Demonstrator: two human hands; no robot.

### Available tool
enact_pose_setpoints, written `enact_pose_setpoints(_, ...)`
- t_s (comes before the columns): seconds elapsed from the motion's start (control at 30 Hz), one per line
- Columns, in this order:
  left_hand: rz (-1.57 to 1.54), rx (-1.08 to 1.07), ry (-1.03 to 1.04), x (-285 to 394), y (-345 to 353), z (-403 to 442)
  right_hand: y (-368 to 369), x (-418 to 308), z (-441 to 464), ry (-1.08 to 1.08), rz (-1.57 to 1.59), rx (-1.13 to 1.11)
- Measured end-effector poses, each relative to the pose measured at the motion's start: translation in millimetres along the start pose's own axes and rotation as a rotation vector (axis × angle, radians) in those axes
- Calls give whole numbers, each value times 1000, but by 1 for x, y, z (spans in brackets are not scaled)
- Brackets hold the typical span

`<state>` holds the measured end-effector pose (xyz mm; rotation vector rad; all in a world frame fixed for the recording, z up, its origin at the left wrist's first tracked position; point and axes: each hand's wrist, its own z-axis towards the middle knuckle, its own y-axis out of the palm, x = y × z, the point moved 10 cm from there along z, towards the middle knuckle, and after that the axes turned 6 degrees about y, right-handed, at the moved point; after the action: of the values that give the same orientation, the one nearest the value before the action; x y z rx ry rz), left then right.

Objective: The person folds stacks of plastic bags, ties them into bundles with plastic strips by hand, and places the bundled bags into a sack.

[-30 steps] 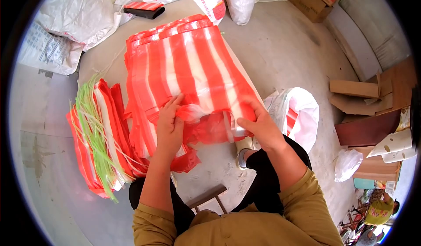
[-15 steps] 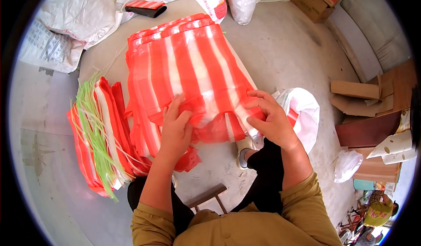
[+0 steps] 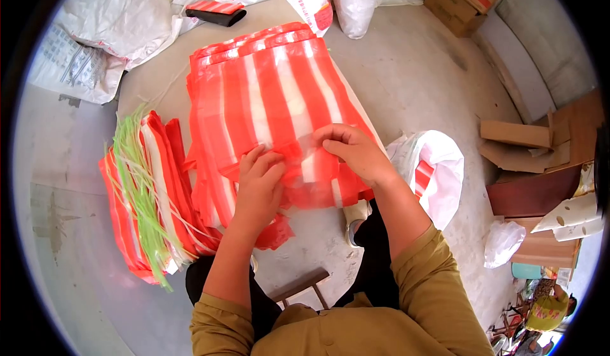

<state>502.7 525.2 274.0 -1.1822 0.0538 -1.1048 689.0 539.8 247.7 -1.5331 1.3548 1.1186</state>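
Note:
A stack of red-and-white striped plastic bags (image 3: 273, 95) lies on the table (image 3: 149, 86), its near edge crumpled. My left hand (image 3: 259, 181) rests at that near edge with curled fingers; what they hold, if anything, is hidden. My right hand (image 3: 352, 151) is above the near part of the top bag, its thumb and forefinger drawn together in a pinch. Thin film near those fingertips is blurred. Left of the stack, a folded bundle of striped bags (image 3: 124, 229) lies with green strings (image 3: 136, 191) across it.
A black item with a striped cover (image 3: 216, 13) lies at the table's far end, beside large white sacks (image 3: 114, 16). An open white sack (image 3: 441, 178) stands on the right. Cardboard boxes (image 3: 457, 3) are farther back. A person (image 3: 549, 308) is at the lower right.
My right hand has moved left from the stack's near right corner towards my left hand, and its fingers have closed together. The near edge of the top bag has shifted.

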Motion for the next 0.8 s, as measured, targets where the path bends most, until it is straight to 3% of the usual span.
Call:
enact_pose_setpoints(0.2, 74, -12, 51, 3, 1, -1, 18, 2, 7, 157, 142, -96)
enact_pose_setpoints(0.4, 96, -42, 81, 8, 0, -1, 35, -8, 13, -4, 90, -209)
enact_pose_setpoints(0.7, 98, -67, 50, 6, 3, -6, 36, -6, 13, 128, -157, 43)
enact_pose_setpoints(0.8, 39, -59, 20, 4, 5, -9, 39, -19, 14, -98, -507, 142)
